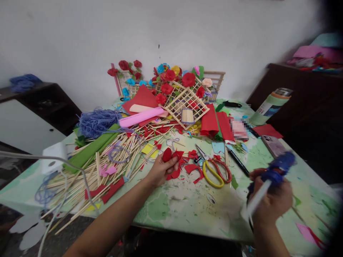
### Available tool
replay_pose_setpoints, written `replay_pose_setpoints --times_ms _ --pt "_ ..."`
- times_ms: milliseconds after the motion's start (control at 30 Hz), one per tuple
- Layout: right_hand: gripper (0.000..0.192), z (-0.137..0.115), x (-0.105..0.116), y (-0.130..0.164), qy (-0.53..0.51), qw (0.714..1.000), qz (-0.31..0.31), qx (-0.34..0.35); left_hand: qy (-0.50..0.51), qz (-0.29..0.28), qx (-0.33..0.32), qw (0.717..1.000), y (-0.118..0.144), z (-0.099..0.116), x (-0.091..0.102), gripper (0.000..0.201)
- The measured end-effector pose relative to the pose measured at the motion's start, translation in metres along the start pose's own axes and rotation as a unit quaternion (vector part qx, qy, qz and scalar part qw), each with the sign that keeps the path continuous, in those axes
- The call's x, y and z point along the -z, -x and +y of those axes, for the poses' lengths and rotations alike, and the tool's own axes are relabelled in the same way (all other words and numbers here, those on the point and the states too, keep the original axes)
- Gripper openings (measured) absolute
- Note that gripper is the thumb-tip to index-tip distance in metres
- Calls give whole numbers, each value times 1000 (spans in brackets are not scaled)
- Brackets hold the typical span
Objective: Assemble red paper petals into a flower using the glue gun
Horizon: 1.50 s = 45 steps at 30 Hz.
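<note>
A: Starting frame left – wooden sticks heaped w/ green paper roll on the bench. What's the left hand got?

B: Fingers closed on a red paper flower, centre frame, just above the bench. Prob v. light, soft, crushes easily – best pinched at the base, not the petals. Forearm stretched fwd, palm turned inward.

A: Scissors?

B: Lying just right of it, untouched.

A: Right hand?

B: Lower right, wrapped round a blue glue gun, blurred; rigid plastic, grip at handle. Nozzle end looks tilted up. Hands well apart.
</note>
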State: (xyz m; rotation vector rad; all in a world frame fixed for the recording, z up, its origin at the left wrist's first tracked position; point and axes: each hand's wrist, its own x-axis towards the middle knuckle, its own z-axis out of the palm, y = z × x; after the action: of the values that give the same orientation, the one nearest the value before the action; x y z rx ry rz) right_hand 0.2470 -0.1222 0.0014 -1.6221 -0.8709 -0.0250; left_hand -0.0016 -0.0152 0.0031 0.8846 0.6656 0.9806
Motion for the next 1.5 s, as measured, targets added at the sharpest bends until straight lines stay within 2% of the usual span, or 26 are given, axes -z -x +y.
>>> replay_pose_setpoints --times_ms 67,133,233,300,467,567,800,1067,1267,1500 --pt "25 -11 -8 20 -147 984 -95 -23 -10 3 -2 1000 0 -1 1 33" --pt "33 -24 -13 39 -242 949 -200 -29 -23 9 -7 1000 0 -1 1 34" --pt "44 -44 -15 58 -255 900 -353 -18 -40 14 -10 999 0 -1 0 35" --pt "47 -57 -15 63 -235 884 -404 -19 -43 18 -11 999 0 0 -1 34" --pt "47 -76 -19 64 -215 880 -422 -28 -41 39 -5 998 1 -1 -2 36" --pt "45 -75 -23 65 -226 873 -428 -52 -52 33 -8 998 1 -3 0 35" --pt "44 -68 -26 65 -182 881 -434 -45 -66 20 -7 998 2 -2 1 35" --pt "40 -67 -28 65 -182 879 -434 -81 -69 23 -2 997 2 -1 1 36" --pt "41 -65 -25 68 -154 896 -414 -46 -67 26 -4 997 1 -3 2 36" --pt "39 -68 -26 67 -165 885 -433 -44 -56 33 2 998 1 -3 1 36"
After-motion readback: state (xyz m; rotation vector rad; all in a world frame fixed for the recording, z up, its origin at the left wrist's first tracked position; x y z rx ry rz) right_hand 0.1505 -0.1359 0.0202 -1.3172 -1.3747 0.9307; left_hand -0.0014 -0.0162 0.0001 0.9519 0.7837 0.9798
